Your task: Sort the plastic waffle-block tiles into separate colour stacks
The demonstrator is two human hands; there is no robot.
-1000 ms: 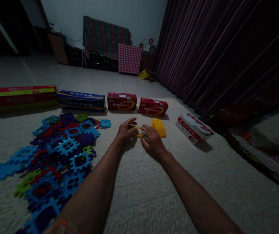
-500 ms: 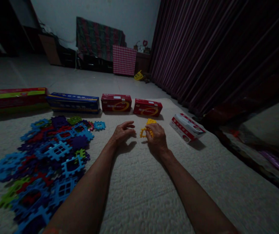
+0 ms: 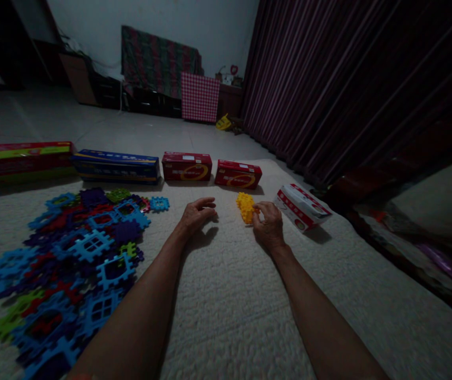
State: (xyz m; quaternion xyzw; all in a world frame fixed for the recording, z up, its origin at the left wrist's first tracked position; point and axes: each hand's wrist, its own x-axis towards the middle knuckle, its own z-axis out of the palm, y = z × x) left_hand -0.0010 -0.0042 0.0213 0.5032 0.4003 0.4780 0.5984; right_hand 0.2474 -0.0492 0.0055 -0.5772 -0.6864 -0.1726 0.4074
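Yellow interlocking plastic tiles (image 3: 244, 207) form a small heap on the pale quilted mat (image 3: 218, 295). My right hand (image 3: 268, 222) is at the heap's right side, its thumb and forefinger bent closed against the edge of a yellow tile. Part of that tile is hidden by the fingers. To the left, my left hand (image 3: 197, 215) hovers low over the mat with thumb and fingers apart, holding nothing. A large spread pile of blue, purple, red and green tiles (image 3: 91, 245) lies left of my left forearm.
A long red-yellow box (image 3: 23, 161), a blue box (image 3: 117, 168) and two red boxes (image 3: 186, 167) (image 3: 238, 175) stand in a row behind. A white-and-red box (image 3: 303, 207) sits right of my right hand. Dark curtains (image 3: 308, 79) hang at the right.
My right hand has shifted right, from over the yellow tiles to their right side, uncovering more of them. The yellow frame that stuck out leftward no longer shows there. My left hand stays open.
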